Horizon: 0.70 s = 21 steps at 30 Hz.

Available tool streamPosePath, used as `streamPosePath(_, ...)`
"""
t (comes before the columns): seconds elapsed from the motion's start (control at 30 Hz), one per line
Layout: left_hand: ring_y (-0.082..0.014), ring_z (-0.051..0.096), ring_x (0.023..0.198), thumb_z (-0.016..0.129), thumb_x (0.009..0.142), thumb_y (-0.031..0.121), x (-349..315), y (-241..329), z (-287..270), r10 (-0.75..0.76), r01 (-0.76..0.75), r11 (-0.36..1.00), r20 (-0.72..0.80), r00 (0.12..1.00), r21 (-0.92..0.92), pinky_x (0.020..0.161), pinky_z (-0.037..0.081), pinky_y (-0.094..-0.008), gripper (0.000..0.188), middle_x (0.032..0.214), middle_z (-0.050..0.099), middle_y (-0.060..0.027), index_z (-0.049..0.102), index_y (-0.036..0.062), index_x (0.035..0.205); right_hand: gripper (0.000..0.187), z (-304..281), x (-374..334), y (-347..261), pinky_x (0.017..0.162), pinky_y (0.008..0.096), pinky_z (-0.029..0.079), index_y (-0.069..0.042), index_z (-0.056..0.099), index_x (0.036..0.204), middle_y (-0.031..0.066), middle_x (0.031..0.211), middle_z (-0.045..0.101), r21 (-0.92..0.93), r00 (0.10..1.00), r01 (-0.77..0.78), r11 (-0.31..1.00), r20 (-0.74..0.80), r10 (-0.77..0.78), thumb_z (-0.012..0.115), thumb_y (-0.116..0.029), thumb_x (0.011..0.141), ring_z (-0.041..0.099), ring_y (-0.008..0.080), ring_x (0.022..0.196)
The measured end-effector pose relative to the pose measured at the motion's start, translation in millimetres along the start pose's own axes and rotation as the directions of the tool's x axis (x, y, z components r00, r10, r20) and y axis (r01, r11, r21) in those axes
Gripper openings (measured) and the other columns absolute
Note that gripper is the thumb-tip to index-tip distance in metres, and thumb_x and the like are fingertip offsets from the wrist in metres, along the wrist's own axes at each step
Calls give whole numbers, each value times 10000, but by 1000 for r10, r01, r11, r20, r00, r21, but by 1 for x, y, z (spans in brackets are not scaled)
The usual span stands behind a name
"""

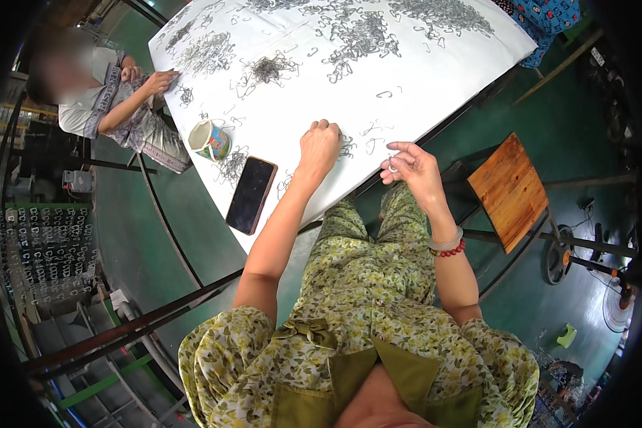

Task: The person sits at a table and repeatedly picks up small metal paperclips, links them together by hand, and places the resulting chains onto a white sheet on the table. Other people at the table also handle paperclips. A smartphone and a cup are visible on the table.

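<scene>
Where the white table (435, 78) narrows to its near edge: small cluster of bent wire hooks (367, 139), lying flat between the two hands, at about 2 o'clock from the left hand (319, 145) and 10 o'clock from the right hand (410, 165). Long axes of the single hooks mixed, no common direction readable. Left hand nearer, knuckles up, fingers curled down onto the cluster's left fringe; whether any wire is clenched inside, cannot tell. Right hand just off the table edge, raised, thumb and forefinger pinched on one small wire piece (394, 168), remaining fingers spread. Bracelets (446, 246) on the right wrist.

Outward: table edge running from 7 o'clock to 2 o'clock directly under the right hand, open green floor beyond it. Dark phone (250, 195) at 8 o'clock from the left hand, near the same edge; patterned mug (209, 139) at 9 o'clock, with a loose wire tangle just beside it. Bare cloth at 12 o'clock, then larger hook heaps (349, 36) well apart toward the far side. Wooden stool (510, 191) at 3 o'clock. Second person seated at 10 o'clock, hands at a separate heap.
</scene>
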<state>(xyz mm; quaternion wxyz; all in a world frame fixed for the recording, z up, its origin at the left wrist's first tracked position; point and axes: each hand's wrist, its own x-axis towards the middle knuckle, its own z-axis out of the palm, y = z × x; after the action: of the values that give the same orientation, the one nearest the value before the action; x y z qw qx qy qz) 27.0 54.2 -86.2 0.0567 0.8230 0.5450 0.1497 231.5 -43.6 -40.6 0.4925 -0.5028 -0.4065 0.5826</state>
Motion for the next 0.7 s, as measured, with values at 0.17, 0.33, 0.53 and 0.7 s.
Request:
streamPosePath(0.17, -329, 623, 874, 596, 878, 75, -5, 12, -22, -68, 59, 989, -60, 996, -135, 733, 510, -436, 132, 908, 642, -168, 586, 6, 989, 232, 6, -3, -3, 685, 267, 580, 111, 586, 1135, 173, 883, 694, -22, 1000, -11, 1000, -21, 11, 538, 25, 925, 704, 179, 766)
streamPosePath(0.33, -285, 645, 816, 592, 916, 56, -25, 39, -65, -94, 28, 859, -104, 990, -511, 709, 510, -399, 108, 919, 662, -163, 622, -19, 988, 231, 10, -10, -10, 670, 267, 589, 112, 590, 1125, 173, 866, 694, -64, 999, -40, 997, -4, 40, 563, 21, 914, 706, 181, 735)
streamPosePath(0.53, -160, 660, 818, 685, 889, 103, -58, 66, -82, -117, 104, 649, 36, 993, -753, 733, 532, -317, 130, 911, 701, -70, 684, 1, 970, 246, 11, -17, -20, 647, 275, 602, 108, 579, 1144, 184, 852, 687, 6, 995, -33, 999, 92, 32, 559, 33, 910, 708, 198, 716)
streamPosePath(0.7, -137, 632, 850, 693, 896, 140, -65, 67, -79, -100, 170, 577, 137, 985, -799, 764, 508, -307, 147, 894, 691, -64, 671, 7, 956, 247, 12, -23, -23, 636, 287, 611, 114, 575, 1143, 195, 852, 682, 67, 989, -49, 997, 146, 39, 557, 24, 914, 709, 216, 710)
